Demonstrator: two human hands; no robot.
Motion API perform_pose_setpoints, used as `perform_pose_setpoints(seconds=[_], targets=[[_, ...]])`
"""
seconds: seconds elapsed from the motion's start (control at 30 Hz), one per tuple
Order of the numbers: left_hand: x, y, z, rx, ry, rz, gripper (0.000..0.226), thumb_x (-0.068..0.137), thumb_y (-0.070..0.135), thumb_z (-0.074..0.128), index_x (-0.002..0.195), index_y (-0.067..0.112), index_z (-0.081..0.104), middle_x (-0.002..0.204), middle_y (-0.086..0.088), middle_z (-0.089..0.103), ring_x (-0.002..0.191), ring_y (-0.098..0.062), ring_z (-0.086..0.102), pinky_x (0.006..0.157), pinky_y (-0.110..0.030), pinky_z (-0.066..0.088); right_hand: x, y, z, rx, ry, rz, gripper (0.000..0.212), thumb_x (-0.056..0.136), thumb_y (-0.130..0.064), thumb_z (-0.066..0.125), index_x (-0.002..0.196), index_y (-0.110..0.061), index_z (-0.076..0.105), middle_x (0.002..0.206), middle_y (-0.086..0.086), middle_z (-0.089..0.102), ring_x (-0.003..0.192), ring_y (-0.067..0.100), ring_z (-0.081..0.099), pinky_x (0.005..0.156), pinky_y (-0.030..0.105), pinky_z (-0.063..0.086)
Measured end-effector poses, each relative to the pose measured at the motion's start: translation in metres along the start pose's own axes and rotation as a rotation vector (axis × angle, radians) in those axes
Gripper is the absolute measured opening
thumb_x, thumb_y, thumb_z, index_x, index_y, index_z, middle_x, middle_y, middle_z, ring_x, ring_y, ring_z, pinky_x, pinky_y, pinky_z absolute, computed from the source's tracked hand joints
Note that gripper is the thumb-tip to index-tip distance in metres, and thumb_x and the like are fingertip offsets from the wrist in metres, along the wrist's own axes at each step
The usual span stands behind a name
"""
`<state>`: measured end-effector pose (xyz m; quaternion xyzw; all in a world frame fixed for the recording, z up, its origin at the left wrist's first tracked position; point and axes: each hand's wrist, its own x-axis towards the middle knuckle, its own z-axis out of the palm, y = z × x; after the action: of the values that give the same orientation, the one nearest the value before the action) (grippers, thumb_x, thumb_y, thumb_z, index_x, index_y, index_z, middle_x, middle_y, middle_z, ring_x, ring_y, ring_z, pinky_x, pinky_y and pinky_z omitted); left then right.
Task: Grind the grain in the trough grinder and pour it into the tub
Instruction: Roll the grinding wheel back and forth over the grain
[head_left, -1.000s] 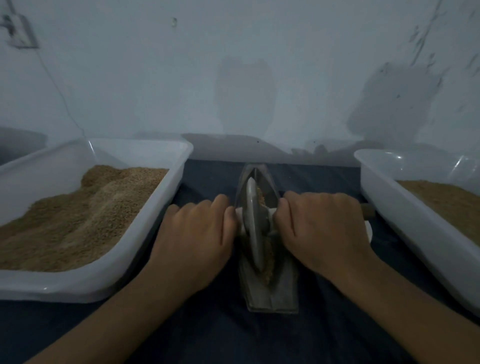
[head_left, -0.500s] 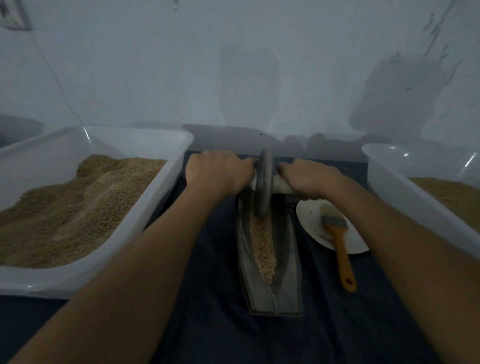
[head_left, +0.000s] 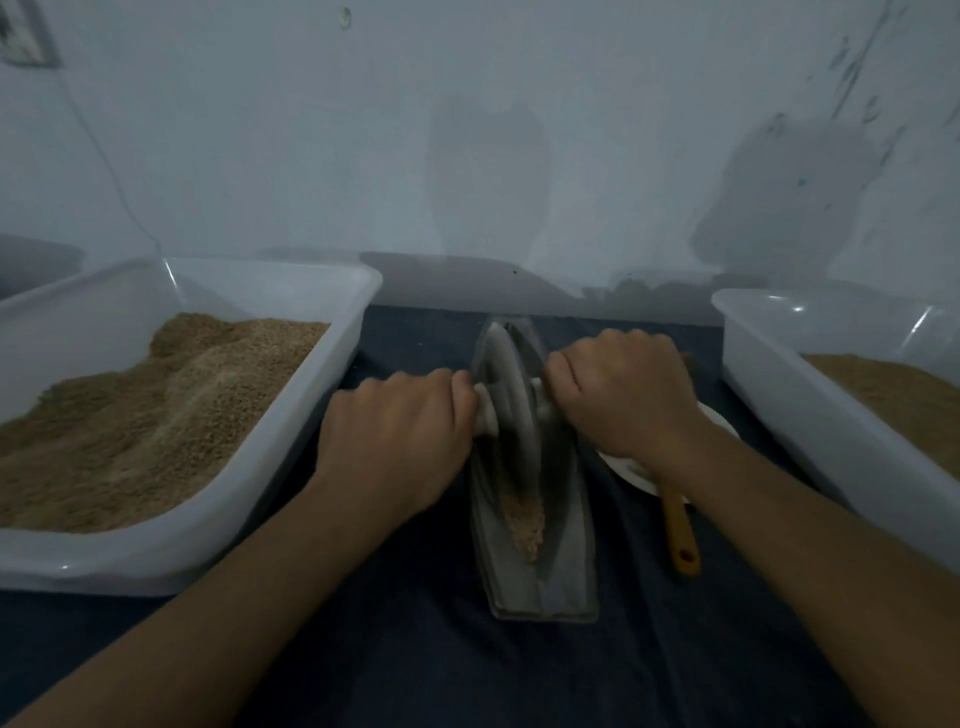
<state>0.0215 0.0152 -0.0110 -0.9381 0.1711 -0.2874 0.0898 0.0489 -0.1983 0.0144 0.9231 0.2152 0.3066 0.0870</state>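
Metal wheel (head_left: 514, 410) upright in trough (head_left: 540, 571); left hand (head_left: 400, 441), right hand (head_left: 628, 400) grip axle ends, steadying it over grain (head_left: 524, 519).

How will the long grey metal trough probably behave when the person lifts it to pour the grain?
The long grey metal trough looks rigid, so it should not bend. Being metal, it is likely heavy for its size. Its loose pale grain lies in a narrow groove, so it would probably slide out quickly at one end when tilted.
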Motion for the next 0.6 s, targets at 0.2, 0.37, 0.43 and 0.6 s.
perform_pose_setpoints(seconds=[0.2, 0.37, 0.43, 0.6], targets=[[0.085, -0.009, 0.025, -0.051, -0.185, -0.069, 0.051, 0.099, 0.035, 0.014, 0.110, 0.016, 0.060, 0.105, -0.011, 0.064, 0.095, -0.035, 0.061, 0.068, -0.039, 0.036, 0.043, 0.033, 0.030, 0.129, -0.459, 0.212, 0.024, 0.101, -0.032, 0.027, 0.093, -0.019, 0.046, 0.086, 0.002, 0.040, 0.078, 0.026, 0.043, 0.065, 0.040, 0.031], [0.067, -0.002, 0.014, -0.005, -0.136, -0.008, 0.041, 0.093, 0.026, 0.009, 0.095, 0.019, 0.049, 0.100, -0.009, 0.063, 0.088, -0.032, 0.060, 0.068, -0.038, 0.041, 0.018, 0.016, 0.013, 0.057, -0.308, 0.199, 0.014, 0.101, -0.022, 0.037, 0.088, -0.019, 0.035, 0.074, -0.001, 0.031, 0.069, 0.022, 0.040, 0.053, 0.034, 0.026], [0.035, -0.001, 0.005, 0.002, -0.055, 0.044, 0.022, 0.103, 0.021, 0.021, 0.091, 0.020, 0.040, 0.093, -0.003, 0.058, 0.077, -0.027, 0.055, 0.064, -0.034, 0.040, -0.004, 0.002, 0.002, -0.035, -0.180, 0.150, 0.021, 0.099, -0.024, 0.038, 0.079, -0.015, 0.035, 0.066, -0.003, 0.030, 0.058, 0.020, 0.038, 0.049, 0.032, 0.028], [-0.026, 0.004, -0.016, -0.085, 0.008, 0.012, 0.048, 0.105, 0.037, -0.010, 0.092, 0.030, 0.035, 0.084, 0.007, 0.040, 0.067, -0.020, 0.038, 0.063, -0.039, 0.022, -0.044, -0.017, -0.021, 0.126, 0.123, 0.164, 0.046, 0.103, -0.038, 0.023, 0.063, -0.027, 0.042, 0.049, -0.008, 0.037, 0.039, 0.011, 0.034, 0.044, 0.031, 0.036]])
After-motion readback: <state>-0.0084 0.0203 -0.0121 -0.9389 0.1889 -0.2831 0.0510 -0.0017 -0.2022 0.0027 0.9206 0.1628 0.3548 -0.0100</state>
